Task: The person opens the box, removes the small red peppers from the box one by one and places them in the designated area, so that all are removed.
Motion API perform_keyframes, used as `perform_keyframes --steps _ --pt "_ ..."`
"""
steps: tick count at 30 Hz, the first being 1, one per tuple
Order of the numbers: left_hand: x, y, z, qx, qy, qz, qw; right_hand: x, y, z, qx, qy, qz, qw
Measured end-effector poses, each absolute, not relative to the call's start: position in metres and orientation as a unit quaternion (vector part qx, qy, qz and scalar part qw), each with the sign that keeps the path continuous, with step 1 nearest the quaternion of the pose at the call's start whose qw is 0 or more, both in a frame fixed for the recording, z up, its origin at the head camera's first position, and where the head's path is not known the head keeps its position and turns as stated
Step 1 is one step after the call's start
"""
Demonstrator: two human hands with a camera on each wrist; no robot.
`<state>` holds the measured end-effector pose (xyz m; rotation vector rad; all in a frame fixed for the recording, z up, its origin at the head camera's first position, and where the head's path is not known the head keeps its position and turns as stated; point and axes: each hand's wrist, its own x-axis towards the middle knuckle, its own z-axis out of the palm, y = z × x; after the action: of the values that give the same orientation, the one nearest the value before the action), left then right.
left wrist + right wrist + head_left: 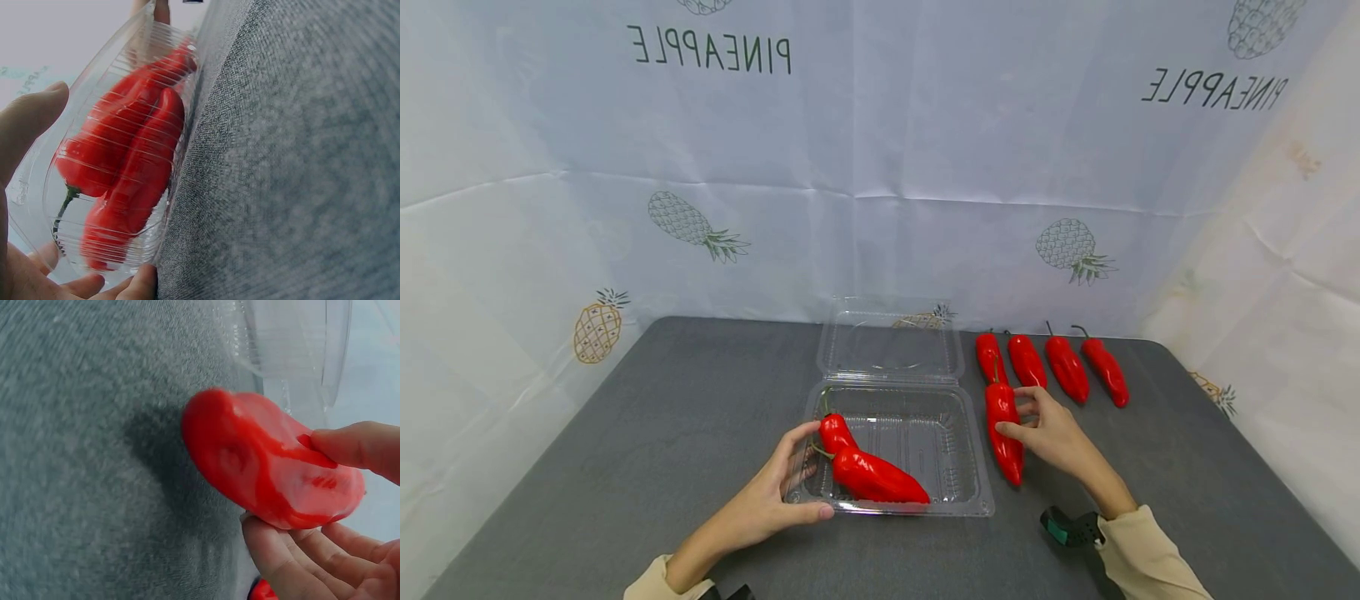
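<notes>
A clear plastic clamshell container [951, 450] lies open on the table, its lid folded back. Inside, towards the left, are two red peppers [880, 477] with green stems, one partly over the other. My left hand [767, 492] grips the container's left front corner, thumb at the front rim and fingers along the side wall. Just right of the container, my right hand [1052, 429] holds another red pepper [1002, 429] between thumb and fingers. In the right wrist view this held pepper [269, 459] is raised off the tabletop, its shadow beneath it.
Several more red peppers [1066, 367] lie in a row at the back right of the grey table [700, 417]. The transparent lid [891, 342] leans back towards a white curtain [880, 150] with pineapple prints. A dark wrist device [1067, 527] sits by the right sleeve.
</notes>
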<state>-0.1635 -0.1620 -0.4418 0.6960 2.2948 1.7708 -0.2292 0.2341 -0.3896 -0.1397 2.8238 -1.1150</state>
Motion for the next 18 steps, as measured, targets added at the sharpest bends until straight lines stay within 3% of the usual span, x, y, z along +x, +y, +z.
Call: perform_keyframes --steps 18 --pt "-0.1636 -0.1613 -0.4415 0.23 0.77 0.59 0.079 -0.2345 0.2426 -0.3991 -0.044 0.928 -0.364 0.066"
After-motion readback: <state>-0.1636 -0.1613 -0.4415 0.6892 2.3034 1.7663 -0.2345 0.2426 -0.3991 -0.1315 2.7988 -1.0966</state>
